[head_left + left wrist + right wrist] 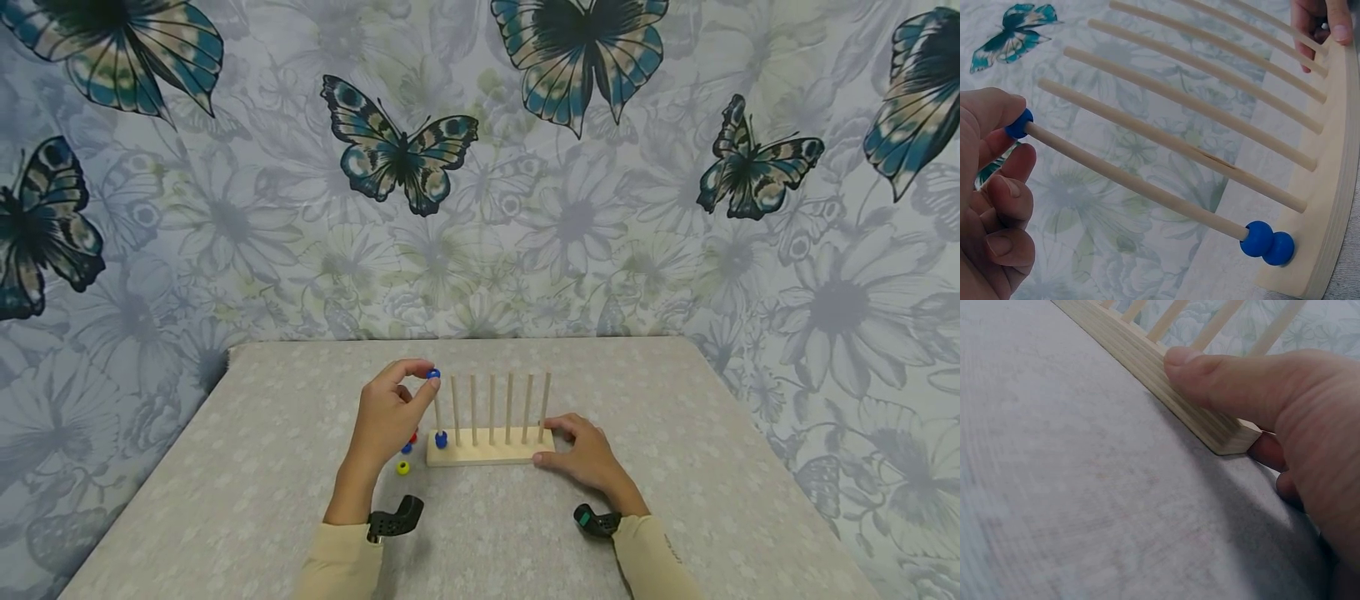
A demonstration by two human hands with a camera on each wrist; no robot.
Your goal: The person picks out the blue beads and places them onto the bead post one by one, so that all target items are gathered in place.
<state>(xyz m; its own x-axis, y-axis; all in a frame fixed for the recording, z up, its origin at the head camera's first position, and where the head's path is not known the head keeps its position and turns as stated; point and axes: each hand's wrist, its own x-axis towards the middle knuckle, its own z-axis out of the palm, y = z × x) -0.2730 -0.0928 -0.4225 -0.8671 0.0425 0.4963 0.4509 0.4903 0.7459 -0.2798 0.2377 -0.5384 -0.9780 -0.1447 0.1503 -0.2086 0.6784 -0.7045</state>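
Observation:
Between thumb and index finger, my left hand (pixel 390 414) pinches a blue bead (pixel 1020 124) at the top of the leftmost peg (pixel 1141 181). Two blue beads (pixel 1267 242) sit stacked at the foot of that same peg. The wooden peg rack (pixel 491 452) stands on the table with several upright pegs, the others bare. At its right end my right hand (pixel 588 457) grips the base, thumb on the front edge (pixel 1210 378) and fingers behind. Part of the bead is covered by the left fingertips.
Left of the rack lie a yellow bead (pixel 403 468), a blue bead (pixel 407 448) and a red bead (pixel 413 437), the last two partly hidden by the left hand. A pale patterned cloth covers the table (pixel 675 417). A butterfly-print wall (pixel 480 275) rises behind.

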